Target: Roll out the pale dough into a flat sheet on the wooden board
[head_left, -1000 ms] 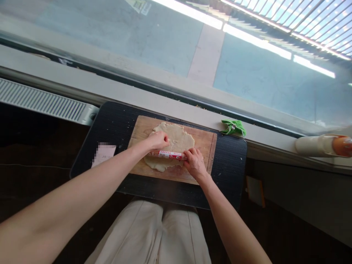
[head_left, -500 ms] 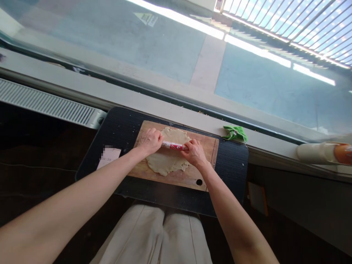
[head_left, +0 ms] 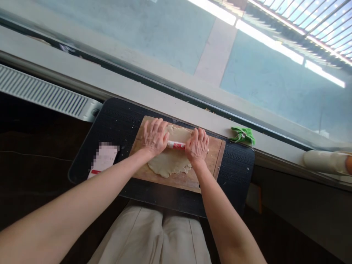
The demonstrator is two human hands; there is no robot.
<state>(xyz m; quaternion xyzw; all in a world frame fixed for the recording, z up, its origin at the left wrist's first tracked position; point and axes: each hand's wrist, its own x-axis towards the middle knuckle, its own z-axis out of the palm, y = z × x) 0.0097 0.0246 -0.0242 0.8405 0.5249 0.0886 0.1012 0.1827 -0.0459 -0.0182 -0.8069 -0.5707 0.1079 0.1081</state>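
Note:
A slim white tube with red print point(head_left: 176, 144) lies across a flattened sheet of pale dough point(head_left: 167, 163). My left hand point(head_left: 154, 136) is over the tube's left end, and my right hand point(head_left: 197, 145) is over its right end. Both palms face down with the fingers bent forward over the tube, so its ends are hidden. The dough has ragged edges and rests on a wooden cutting board point(head_left: 211, 156). My right wrist partly covers the board's near right corner.
The board is on a black table point(head_left: 236, 172). A phone-like rectangle with a lit, blurred face point(head_left: 106, 156) lies at the left. A crumpled green cloth point(head_left: 243, 135) sits by the windowsill point(head_left: 132, 93). A radiator point(head_left: 49, 91) is far left, a white cylindrical container point(head_left: 320, 161) far right.
My fingers have shifted from curled round the tube's ends to stretched further forward over it. The tube still lies across the dough. The camera view has tilted slightly.

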